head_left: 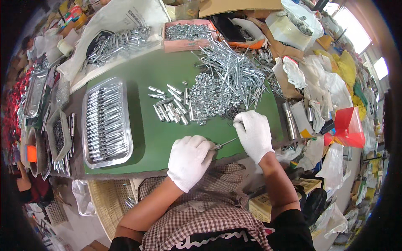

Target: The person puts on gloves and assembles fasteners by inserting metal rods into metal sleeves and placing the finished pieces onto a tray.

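Note:
My left hand (189,162), in a white glove, is closed near the front edge of the green work surface (157,148). From its fingers a thin metal rod with a thicker sleeve end (226,143) points to the right. My right hand (254,134), also gloved, has its fingertips drawn together beside small dark pins (231,113); whatever they pinch is hidden. Just beyond lies a heap of small shiny metal fittings (211,96), with long thin rods (232,69) piled behind it. Short metal tubes (169,111) lie loose left of the heap.
A clear plastic tray (130,144) of neatly rowed metal pieces stands at left. Behind are a pink box (164,47) of small parts and a white sack (144,14) with metal tubes on it. A metal cylinder (289,121) stands at right. Yellow crates (102,196) sit below the table.

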Motion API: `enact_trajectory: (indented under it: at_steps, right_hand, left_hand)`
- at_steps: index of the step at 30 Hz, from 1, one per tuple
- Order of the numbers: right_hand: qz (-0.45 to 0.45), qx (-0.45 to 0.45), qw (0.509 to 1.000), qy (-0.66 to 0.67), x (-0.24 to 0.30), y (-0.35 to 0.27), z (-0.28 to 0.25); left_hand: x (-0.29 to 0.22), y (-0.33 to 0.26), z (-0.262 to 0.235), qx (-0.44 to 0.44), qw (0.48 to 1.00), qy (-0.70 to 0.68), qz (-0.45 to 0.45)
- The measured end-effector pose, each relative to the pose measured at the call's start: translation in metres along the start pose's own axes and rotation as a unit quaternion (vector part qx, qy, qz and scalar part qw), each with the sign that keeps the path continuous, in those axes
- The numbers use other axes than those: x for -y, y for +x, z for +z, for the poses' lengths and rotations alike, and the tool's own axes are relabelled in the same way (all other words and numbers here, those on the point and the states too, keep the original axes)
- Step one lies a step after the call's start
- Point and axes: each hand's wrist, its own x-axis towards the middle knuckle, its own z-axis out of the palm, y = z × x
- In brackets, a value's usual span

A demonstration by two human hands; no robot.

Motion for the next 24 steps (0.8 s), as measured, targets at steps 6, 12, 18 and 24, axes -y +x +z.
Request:
enact_trajectory:
  at_steps: [6, 12, 18, 24]
  right_hand:
    - [-0.088, -0.026, 0.994, 0.053, 0.024, -0.014, -0.014]
    - [-0.058, 0.046, 0.982, 0.175, 0.042, -0.021, -0.009]
    - [-0.1, 0.053, 0.986, 0.124, 0.041, -0.016, -0.009]
    - [-0.25, 0.144, 0.951, -0.111, 0.071, -0.006, -0.026]
  left_hand:
    - [0.001, -0.002, 0.001, -0.006, 1.0, -0.002, 0.004]
    - [0.002, -0.002, -0.001, -0.001, 1.0, -0.006, 0.001]
    - [0.001, -0.001, 0.001, 0.002, 1.0, -0.009, 0.004]
    - [0.002, -0.002, -0.001, 0.0, 1.0, -0.012, 0.0]
